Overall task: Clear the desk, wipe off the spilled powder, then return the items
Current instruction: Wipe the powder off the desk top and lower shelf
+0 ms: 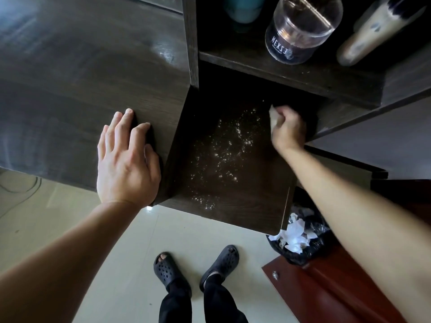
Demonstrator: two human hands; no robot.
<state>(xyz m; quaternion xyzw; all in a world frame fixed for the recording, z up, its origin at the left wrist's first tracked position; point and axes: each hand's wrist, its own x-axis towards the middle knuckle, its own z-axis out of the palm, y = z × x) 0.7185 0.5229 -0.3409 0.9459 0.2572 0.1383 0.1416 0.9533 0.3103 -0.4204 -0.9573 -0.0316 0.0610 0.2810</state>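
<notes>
Wiping up powder on the dark table, tissue in hand

Right hand (288,129) is curled tight round a pale wad of tissue (273,117), pressed down at the far right of the table (245,206), just under the shelf (303,73). The spilled powder (224,150) lies left of and nearer than that hand, scattered in white specks from the middle down to the near edge. Left hand (126,164) lies flat, fingers straight, on the dark wood left of the powder. Plenty of bare wood between the two hands. Up on the shelf: a clear glass jar (300,31), a teal container (242,8) to its left (blurry) and a beige bottle (373,31) to its right. Below the near right corner sits a black-lined bin (310,250) with crumpled white paper (295,234) in it.
</notes>
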